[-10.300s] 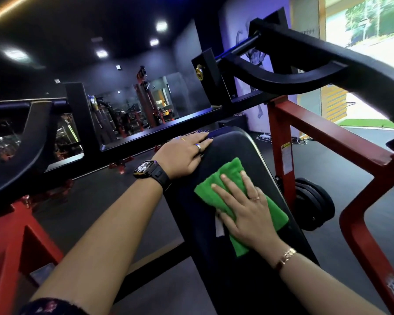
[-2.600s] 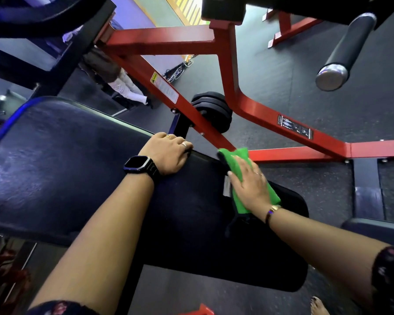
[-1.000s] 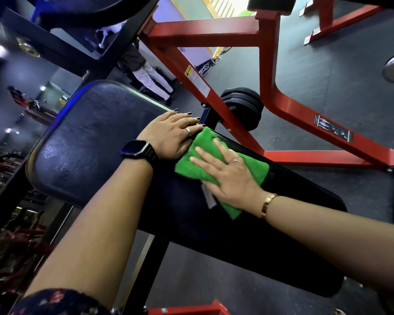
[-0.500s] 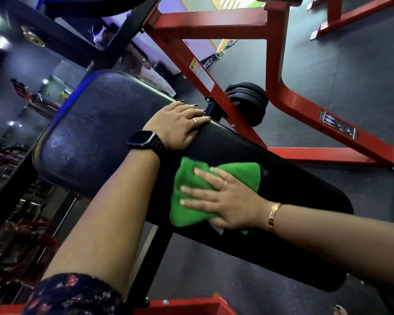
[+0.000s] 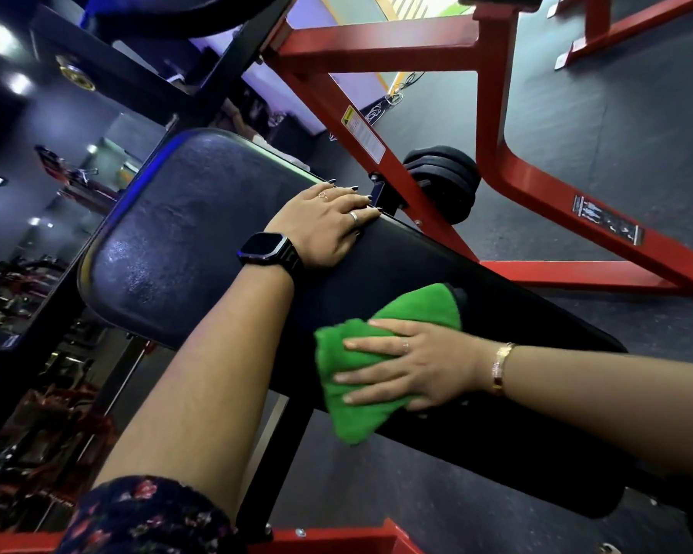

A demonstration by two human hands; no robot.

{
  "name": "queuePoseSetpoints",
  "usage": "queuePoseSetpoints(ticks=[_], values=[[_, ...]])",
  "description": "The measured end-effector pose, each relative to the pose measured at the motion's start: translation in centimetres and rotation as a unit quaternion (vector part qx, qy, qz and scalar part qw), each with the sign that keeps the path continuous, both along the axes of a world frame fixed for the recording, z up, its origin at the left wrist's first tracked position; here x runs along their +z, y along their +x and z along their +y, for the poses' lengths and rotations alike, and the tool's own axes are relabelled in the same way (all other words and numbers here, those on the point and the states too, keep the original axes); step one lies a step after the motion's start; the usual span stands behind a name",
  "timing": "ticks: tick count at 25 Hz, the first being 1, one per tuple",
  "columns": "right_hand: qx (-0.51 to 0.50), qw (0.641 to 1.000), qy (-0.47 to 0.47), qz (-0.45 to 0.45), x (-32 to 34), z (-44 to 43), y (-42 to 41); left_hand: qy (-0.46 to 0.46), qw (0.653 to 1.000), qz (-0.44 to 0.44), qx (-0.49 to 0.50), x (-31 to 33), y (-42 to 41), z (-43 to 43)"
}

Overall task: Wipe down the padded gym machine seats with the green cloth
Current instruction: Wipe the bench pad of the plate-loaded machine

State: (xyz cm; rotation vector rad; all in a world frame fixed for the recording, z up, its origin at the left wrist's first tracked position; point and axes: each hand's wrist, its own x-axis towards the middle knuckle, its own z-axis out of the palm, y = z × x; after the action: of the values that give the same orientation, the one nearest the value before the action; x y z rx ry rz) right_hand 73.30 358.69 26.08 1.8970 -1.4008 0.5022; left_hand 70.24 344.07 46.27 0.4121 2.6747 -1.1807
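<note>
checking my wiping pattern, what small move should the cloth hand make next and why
Probably sweep the right hand, flat on the green cloth, up across the black seat pad toward the left hand: the cloth overhangs the pad's near edge.

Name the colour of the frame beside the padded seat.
Red frame, clearest in the head view, behind the black padded seat.

The gym is dim. Small ceiling lights (image 5: 0, 38) flare white at the upper left, and daylight burns out the top edge. A blue sheen rims the padded seat (image 5: 185, 217), whose left end shows soft glare. Wide-angle bending curves the red frame (image 5: 493, 125); the left background is dark and blurred.
</note>
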Motion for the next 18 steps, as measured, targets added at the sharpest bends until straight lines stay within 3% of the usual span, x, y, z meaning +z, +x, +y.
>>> queuePoseSetpoints(ticks=[2,4,7,10,12,13,15,18], values=[[-0.051,0.998,0.013,0.028,-1.7,1.6,-3.8,-0.004,1.000,0.007,-0.005,-0.1,0.1,-0.1],[-0.101,0.993,0.005,-0.052,-0.8,1.5,-5.6,0.003,1.000,0.006,-0.009,0.0,0.0,-0.2],[-0.113,0.982,-0.034,-0.149,1.1,-0.4,-0.8,0.015,1.000,0.013,-0.018,-0.1,-0.1,-0.3],[-0.019,0.998,-0.001,-0.064,-1.6,0.8,2.2,0.000,1.000,0.023,0.009,-0.1,-0.1,-0.1],[-0.025,0.999,0.024,0.031,-3.5,2.3,-0.4,-0.031,0.998,0.041,0.041,-0.1,-0.1,-0.2],[-0.042,0.998,0.026,0.033,-3.7,2.6,-2.0,-0.043,0.997,0.050,0.050,-0.2,-0.1,-0.2],[-0.088,0.995,0.003,-0.054,-2.1,2.1,-3.4,-0.048,0.996,0.056,0.050,-0.2,-0.3,-0.2],[-0.096,0.979,-0.036,-0.174,1.0,-0.4,0.9,-0.042,0.997,0.054,0.032,0.0,-0.4,-0.2]])
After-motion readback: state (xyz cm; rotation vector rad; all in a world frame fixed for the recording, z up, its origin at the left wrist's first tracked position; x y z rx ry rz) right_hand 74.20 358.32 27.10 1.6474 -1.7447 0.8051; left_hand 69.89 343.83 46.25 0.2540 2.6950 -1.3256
